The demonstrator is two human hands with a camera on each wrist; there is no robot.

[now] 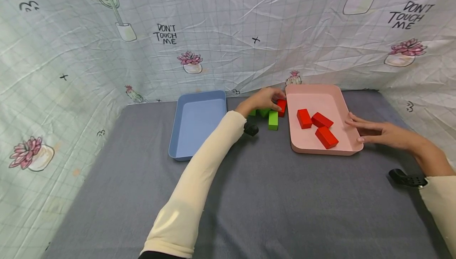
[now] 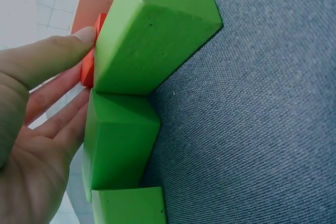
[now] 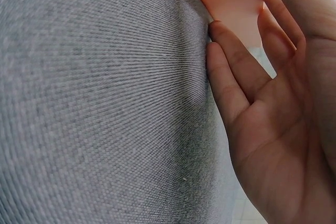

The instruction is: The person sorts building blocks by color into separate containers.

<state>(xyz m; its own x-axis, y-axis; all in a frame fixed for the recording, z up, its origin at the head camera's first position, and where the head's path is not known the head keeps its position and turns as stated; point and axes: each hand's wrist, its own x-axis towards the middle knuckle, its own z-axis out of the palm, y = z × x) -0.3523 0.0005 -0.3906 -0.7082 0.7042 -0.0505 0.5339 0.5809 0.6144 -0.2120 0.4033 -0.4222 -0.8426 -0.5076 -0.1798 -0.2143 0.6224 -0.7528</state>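
At the back of the table, my left hand [image 1: 265,98] pinches a red block [image 1: 282,107] between thumb and fingers, just left of the pink tray [image 1: 352,148]. In the left wrist view, green blocks [image 2: 121,140] partly hide that red block [image 2: 88,69]. One green block [image 1: 273,120] lies directly in front of the hand. Three red blocks [image 1: 326,137] lie loose inside the pink tray. My right hand [image 1: 388,132] touches the tray's right side with fingers extended; in the right wrist view its fingertips [image 3: 216,29] rest by the tray's wall and the cloth.
A blue tray [image 1: 197,126] stands left of the green blocks, under the reach of my left forearm [image 1: 199,179]. Grey cloth covers the table [image 1: 278,203]. A printed curtain [image 1: 228,25] hangs behind and at both sides.
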